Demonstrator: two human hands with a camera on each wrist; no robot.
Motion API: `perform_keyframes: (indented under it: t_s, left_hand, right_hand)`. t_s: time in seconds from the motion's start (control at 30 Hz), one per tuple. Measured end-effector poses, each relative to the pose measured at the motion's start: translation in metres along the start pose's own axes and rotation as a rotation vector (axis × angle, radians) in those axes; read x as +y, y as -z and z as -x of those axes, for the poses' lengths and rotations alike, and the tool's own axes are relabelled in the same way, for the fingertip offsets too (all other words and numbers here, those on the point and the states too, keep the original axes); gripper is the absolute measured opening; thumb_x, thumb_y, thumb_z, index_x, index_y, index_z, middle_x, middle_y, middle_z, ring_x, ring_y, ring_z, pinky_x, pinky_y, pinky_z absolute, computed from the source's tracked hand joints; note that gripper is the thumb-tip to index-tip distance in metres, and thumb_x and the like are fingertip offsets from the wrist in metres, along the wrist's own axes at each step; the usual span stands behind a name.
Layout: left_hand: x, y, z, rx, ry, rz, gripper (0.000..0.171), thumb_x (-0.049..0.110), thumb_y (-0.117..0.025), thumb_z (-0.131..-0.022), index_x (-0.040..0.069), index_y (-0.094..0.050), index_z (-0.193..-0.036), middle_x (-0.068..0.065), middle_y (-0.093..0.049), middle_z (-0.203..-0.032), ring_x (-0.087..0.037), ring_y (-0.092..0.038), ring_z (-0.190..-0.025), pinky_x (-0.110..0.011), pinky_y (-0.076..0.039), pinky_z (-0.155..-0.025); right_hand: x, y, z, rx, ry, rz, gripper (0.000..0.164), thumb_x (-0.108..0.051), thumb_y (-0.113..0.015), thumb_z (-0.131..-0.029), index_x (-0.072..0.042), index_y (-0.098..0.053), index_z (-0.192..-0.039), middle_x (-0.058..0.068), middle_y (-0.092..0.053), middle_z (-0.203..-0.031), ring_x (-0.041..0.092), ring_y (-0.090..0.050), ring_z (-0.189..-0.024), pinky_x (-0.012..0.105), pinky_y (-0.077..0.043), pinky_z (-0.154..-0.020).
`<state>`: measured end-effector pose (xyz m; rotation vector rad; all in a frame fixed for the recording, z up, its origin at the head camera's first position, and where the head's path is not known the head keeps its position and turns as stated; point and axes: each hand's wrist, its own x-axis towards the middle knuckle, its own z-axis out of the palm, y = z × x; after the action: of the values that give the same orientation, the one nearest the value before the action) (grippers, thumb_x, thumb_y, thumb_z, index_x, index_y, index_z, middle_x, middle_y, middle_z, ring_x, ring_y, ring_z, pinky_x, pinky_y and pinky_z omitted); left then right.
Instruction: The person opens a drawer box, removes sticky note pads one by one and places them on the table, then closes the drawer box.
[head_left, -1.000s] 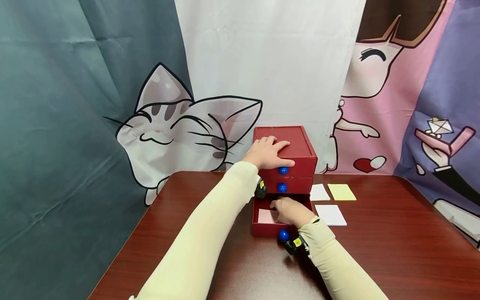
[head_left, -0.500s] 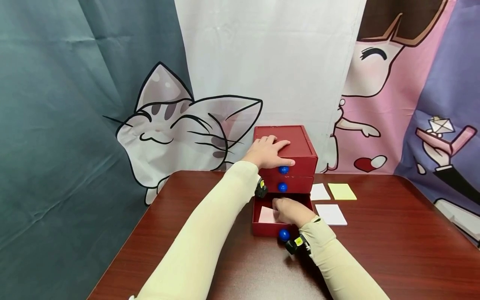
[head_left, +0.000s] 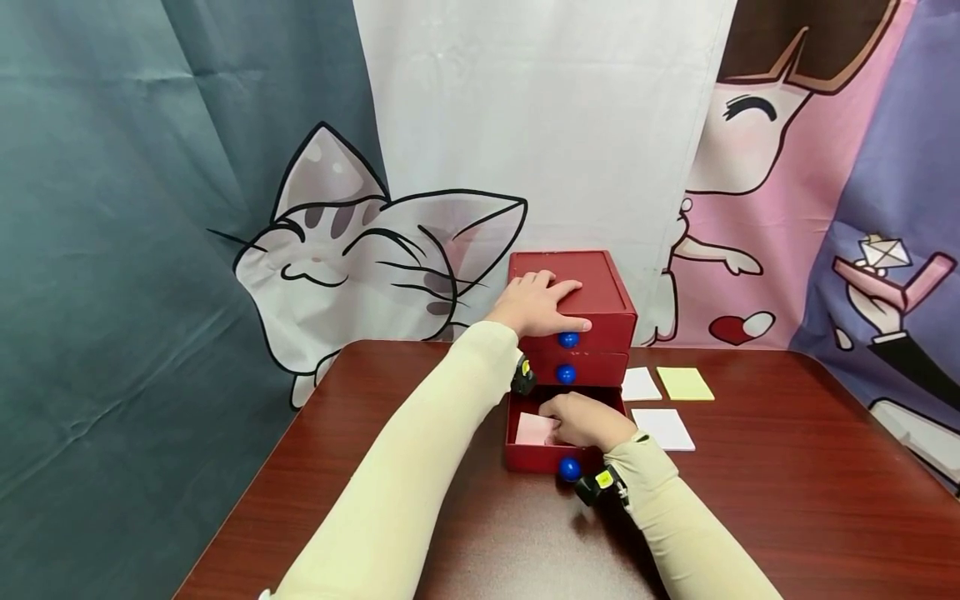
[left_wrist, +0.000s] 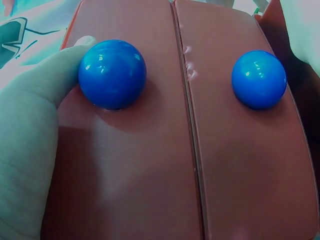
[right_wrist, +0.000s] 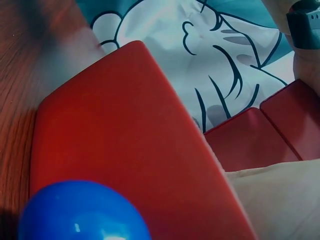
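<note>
A small red drawer cabinet with blue ball knobs stands at the back of the table, its bottom drawer pulled out. My left hand rests on the cabinet's top, fingers spread, thumb over the front edge beside the top knob. In the left wrist view that thumb lies just behind the blue knob. Inside the drawer lies a pink sticky note pad. My right hand reaches in, its curled fingers pinching the pad's right side. The right wrist view hides those fingertips behind the red drawer front.
To the right of the cabinet lie a white pad, a yellow pad and a nearer white pad. The brown wooden table extends around them. A printed cloth hangs behind the table.
My right hand has shifted slightly within the drawer, and the pink pad's far edge sits a little higher in view. My left hand stays on the cabinet top.
</note>
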<state>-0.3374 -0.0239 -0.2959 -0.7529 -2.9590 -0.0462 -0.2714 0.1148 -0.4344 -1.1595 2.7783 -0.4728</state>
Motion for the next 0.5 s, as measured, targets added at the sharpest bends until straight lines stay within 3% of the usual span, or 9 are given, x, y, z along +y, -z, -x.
perform_keyframes:
  t_s: [0.5]
  left_hand:
    - [0.0000, -0.0019, -0.0019, 0.006, 0.002, -0.014, 0.083, 0.079, -0.047, -0.088, 0.037, -0.032, -0.158, -0.004, -0.037, -0.155, -0.024, -0.035, -0.139, -0.045, -0.026, -0.118]
  right_hand:
    - [0.0045, 0.0102, 0.0037, 0.085, 0.107, -0.055, 0.020, -0.019, -0.072, -0.095, -0.018, -0.062, -0.077, -0.013, -0.050, -0.065, 0.005, -0.048, -0.062, 0.025, -0.043, -0.062]
